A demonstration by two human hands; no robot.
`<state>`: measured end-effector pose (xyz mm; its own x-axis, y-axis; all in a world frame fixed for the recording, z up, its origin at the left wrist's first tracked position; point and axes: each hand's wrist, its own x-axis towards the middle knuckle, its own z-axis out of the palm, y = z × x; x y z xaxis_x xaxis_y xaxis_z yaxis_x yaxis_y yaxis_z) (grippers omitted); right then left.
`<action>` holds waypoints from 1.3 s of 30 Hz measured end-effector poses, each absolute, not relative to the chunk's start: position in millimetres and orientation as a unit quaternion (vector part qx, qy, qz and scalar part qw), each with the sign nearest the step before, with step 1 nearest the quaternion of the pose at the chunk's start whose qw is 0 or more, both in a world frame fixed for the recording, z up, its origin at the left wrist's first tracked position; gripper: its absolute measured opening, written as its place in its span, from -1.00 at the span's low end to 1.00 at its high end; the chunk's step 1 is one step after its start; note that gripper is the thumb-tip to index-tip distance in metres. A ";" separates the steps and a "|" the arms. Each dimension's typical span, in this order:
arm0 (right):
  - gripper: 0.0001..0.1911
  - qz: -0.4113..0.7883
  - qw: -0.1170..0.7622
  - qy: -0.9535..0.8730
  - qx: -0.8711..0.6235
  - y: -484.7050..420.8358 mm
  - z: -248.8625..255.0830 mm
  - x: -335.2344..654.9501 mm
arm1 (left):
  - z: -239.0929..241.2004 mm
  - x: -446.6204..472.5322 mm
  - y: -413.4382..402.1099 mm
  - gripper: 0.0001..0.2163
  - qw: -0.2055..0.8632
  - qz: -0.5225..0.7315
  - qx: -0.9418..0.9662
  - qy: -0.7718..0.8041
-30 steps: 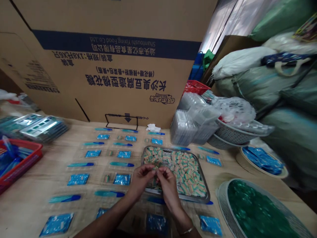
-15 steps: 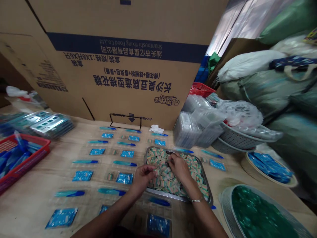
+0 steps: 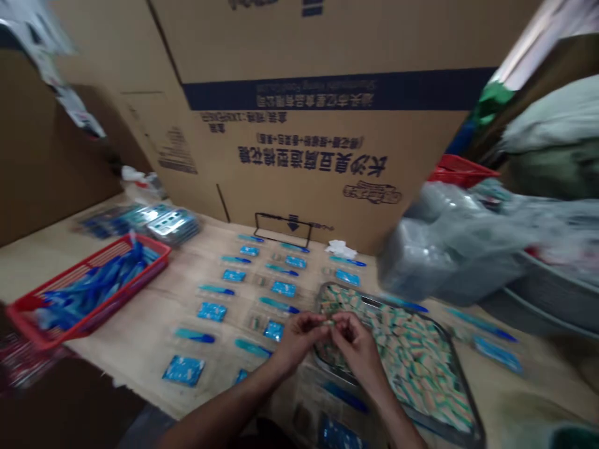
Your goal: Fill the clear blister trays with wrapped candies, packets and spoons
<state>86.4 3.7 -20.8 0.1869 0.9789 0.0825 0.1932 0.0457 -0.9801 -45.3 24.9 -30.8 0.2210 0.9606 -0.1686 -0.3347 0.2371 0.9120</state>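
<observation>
My left hand (image 3: 299, 340) and my right hand (image 3: 358, 352) meet above the left edge of a metal tray (image 3: 461, 374), their fingertips pinching a small pale candy piece (image 3: 329, 323). The tray is heaped with striped candy pieces (image 3: 402, 355). Rows of blue sachets (image 3: 284, 289) and blue spoons (image 3: 279, 305) lie in clear plastic sheets left of and beyond the hands. My wrists hide part of the nearest row.
A red basket (image 3: 79, 268) of blue spoons stands at the left. Packed plastic trays (image 3: 171, 226) lie behind it. A large printed cardboard box (image 3: 327, 156) rises beyond the table. Blurred stacks of clear plastic trays (image 3: 444, 249) and a red crate (image 3: 461, 171) crowd the right.
My right hand has come up from the candy pile to meet my left at a small piece. The view has swung left, shifting the tray and table to the right.
</observation>
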 end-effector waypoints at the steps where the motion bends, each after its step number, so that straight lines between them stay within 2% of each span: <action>1: -0.76 0.375 0.503 -0.531 -0.569 5.9 -20.1 81.0 | -30.3 -51.5 23.9 -0.70 0.657 0.492 0.401 0.406; 6: -0.85 0.399 0.403 -0.646 -0.511 12.8 -15.0 43.3 | -19.5 -103.2 4.3 -0.87 0.511 0.503 0.501 0.484; 9: -0.89 0.468 0.331 -0.678 -0.460 6.0 -18.4 6.7 | -14.3 -149.1 -22.4 -0.75 0.559 0.484 0.465 0.486; 12: -0.92 0.505 0.297 -0.694 -0.418 -9.9 -21.8 -37.6 | -14.8 -194.5 -54.3 -0.61 0.608 0.489 0.393 0.486; 17: -0.90 0.528 0.258 -0.748 -0.307 -25.7 -17.9 -102.9 | -17.0 -248.6 -96.0 -0.63 0.581 0.509 0.331 0.542; 19: -0.89 0.540 0.242 -0.755 -0.283 -22.8 -18.7 -126.6 | -17.1 -266.0 -102.7 -0.69 0.533 0.516 0.342 0.577; 21: -0.89 0.549 0.238 -0.749 -0.285 -16.5 -22.5 -151.1 | -18.8 -283.7 -102.8 -0.78 0.419 0.521 0.377 0.641; 23: -0.90 0.532 0.242 -0.751 -0.308 -9.2 -27.8 -175.6 | -23.7 -301.6 -98.3 -0.81 0.270 0.524 0.403 0.700; 25: -0.90 0.496 0.248 -0.762 -0.334 -3.5 -32.2 -197.1 | -32.2 -317.0 -91.7 -0.79 0.179 0.523 0.402 0.730; 32: -0.89 0.388 0.219 -0.822 -0.354 -4.5 -31.9 -227.2 | -61.2 -332.0 -82.6 -0.81 0.176 0.533 0.397 0.726; 39: -0.78 0.302 0.180 -0.859 -0.371 -18.6 -29.9 -231.0 | -57.3 -330.5 -87.0 -0.81 0.163 0.541 0.428 0.705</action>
